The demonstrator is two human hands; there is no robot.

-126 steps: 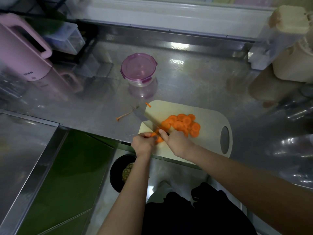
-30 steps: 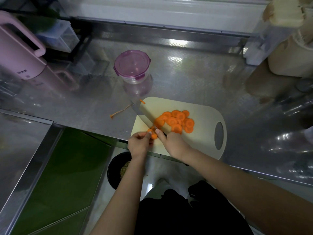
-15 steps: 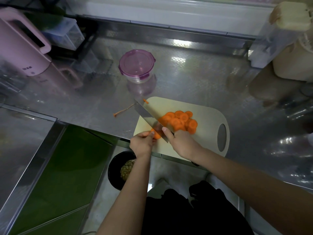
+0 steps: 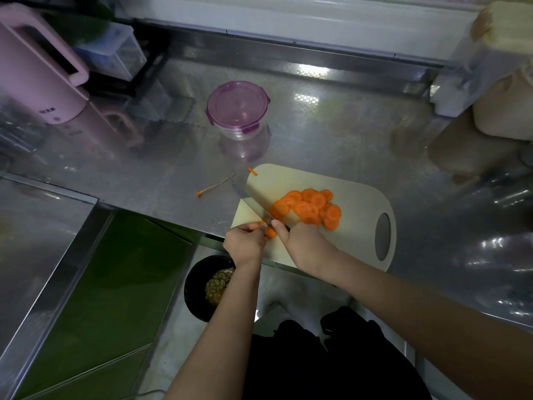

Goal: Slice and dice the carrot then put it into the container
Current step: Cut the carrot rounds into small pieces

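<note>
The carrot stub (image 4: 270,232) lay pinched in the left grip (image 4: 245,245), just left of the knife (image 4: 251,201) (clamped in the right grip (image 4: 305,246)).

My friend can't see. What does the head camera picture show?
Seen from above, a right hand grips a knife and cuts the carrot end that the left hand holds on a pale cutting board. A pile of round carrot slices lies beside the blade. A container with a purple lid stands behind on the steel counter.
</note>
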